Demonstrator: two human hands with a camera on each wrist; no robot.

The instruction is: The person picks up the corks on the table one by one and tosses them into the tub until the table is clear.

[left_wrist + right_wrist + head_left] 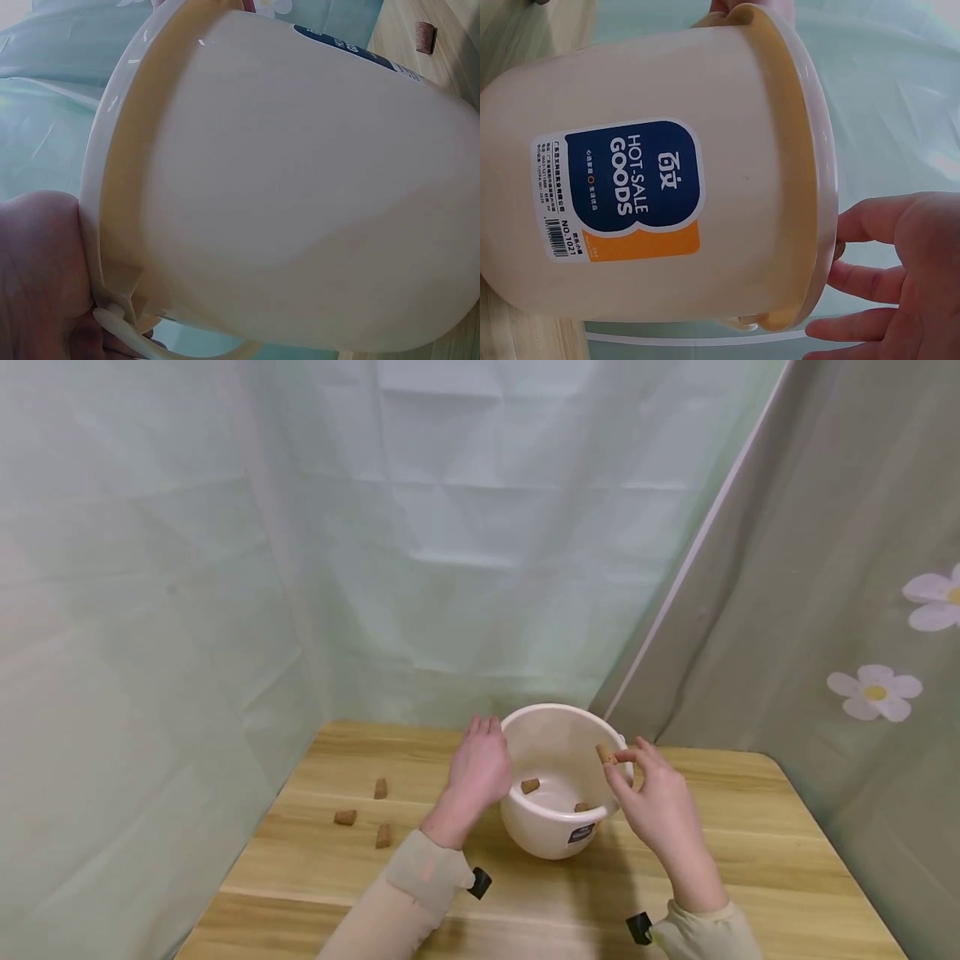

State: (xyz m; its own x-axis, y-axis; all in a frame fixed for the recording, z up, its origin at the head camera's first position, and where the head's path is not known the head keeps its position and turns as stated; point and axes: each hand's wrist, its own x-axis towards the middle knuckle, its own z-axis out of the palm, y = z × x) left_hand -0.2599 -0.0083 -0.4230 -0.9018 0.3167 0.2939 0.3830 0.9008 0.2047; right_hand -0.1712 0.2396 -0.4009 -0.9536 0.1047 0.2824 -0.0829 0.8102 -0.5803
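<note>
A cream plastic bucket (550,835) stands upright on the table, with two cork stoppers (530,786) showing inside it. My left hand (481,766) grips the bucket's left rim, and in the left wrist view its fingers curl beneath the lug where the handle (135,337) joins. Over the right side of the opening, my right hand (660,797) pinches another cork stopper (605,754) between thumb and index finger. From the right wrist, that cork is mostly hidden behind the rim, while the other fingers of the right hand (922,277) are spread apart.
Three loose cork stoppers (345,817) lie on the wooden table (300,868) left of the bucket. A dark blue label (641,176) is stuck on the bucket's side. Pale curtains (480,568) hang behind the table, and a grey flowered one (795,610) hangs on the right.
</note>
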